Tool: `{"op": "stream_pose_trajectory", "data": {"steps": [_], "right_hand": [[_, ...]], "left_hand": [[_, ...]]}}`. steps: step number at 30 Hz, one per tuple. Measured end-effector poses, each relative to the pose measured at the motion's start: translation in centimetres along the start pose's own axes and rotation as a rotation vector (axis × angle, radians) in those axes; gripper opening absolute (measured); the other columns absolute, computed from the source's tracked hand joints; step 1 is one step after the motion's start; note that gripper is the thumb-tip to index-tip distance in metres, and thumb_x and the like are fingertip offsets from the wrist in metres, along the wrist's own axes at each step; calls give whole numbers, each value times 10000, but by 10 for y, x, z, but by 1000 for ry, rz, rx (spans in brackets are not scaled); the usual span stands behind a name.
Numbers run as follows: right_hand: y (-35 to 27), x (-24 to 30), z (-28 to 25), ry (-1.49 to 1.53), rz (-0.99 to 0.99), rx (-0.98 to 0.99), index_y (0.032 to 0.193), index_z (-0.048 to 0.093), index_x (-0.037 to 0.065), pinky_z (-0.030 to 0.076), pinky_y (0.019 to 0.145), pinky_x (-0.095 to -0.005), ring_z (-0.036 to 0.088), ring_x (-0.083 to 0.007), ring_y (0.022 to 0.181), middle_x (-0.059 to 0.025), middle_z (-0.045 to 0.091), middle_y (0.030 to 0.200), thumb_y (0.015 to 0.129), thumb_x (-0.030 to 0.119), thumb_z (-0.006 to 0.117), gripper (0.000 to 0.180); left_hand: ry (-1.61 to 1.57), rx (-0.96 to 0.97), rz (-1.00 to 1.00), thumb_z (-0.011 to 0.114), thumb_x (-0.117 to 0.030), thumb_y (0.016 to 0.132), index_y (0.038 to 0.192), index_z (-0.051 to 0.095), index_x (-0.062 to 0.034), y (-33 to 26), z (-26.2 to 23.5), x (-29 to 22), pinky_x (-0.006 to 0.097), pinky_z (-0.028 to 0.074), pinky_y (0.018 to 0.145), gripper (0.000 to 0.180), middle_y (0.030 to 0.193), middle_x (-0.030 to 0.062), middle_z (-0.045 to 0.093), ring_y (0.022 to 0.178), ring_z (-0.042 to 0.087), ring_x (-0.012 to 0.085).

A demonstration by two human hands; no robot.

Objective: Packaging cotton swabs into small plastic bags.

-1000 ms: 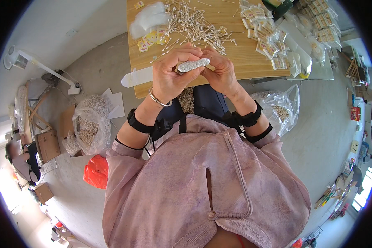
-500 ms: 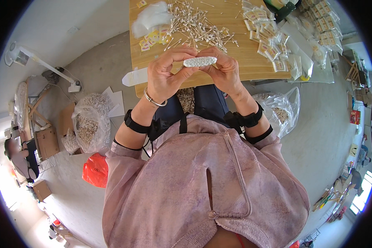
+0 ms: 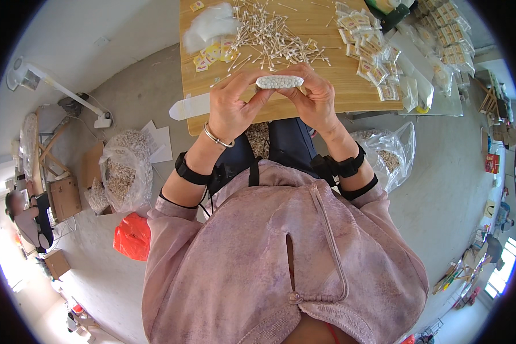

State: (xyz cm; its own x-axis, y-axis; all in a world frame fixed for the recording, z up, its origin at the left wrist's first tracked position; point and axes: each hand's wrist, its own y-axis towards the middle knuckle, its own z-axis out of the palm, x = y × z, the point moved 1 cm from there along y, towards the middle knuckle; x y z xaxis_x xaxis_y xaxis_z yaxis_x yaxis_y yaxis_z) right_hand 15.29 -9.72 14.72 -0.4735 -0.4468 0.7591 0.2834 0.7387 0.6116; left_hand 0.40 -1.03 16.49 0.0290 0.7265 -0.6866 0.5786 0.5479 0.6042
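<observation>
Both my hands grip one flat bundle of cotton swabs [image 3: 280, 82], its white tips packed together and facing me. At its left end my left hand [image 3: 233, 103] is closed, thumb below and fingers behind. My right hand [image 3: 314, 102] pinches the right end the same way. The bundle is held above the near edge of the wooden table [image 3: 350, 102]. Beyond it lies a loose pile of cotton swabs [image 3: 272, 34]. The swab sticks are hidden behind the tips and my fingers.
Left of the pile are clear plastic bags [image 3: 210, 26] and small yellow-and-white cards [image 3: 212, 54]. Filled packets [image 3: 372, 49] lie at the table's right. Bags of swabs stand on the floor, one at left [image 3: 120, 175] and another at right [image 3: 391, 157]. A red bag [image 3: 133, 236] lies at left.
The bundle has moved very slightly right and nearer the table's far side, with both hands going along. My fingers have shifted a little around it.
</observation>
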Motion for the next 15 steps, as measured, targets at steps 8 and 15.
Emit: {"op": "stream_pose_trajectory", "data": {"steps": [8,15], "right_hand": [[4,5,-6,-111,-41,41,917,676,62,458,653,-305,579,-217,738,-58,653,798,705,8,720,223],[2,2,-4,-43,-16,31,915,667,45,463,657,-306,582,-224,734,-75,654,802,719,-2,707,206]], "left_hand": [[22,-41,-8,752,-41,728,985,642,-37,-6,5,6,241,535,722,280,867,65,692,795,669,120],[-22,-24,8,746,-40,739,1031,640,-47,-8,3,10,262,548,732,311,864,58,694,809,675,143]]}}
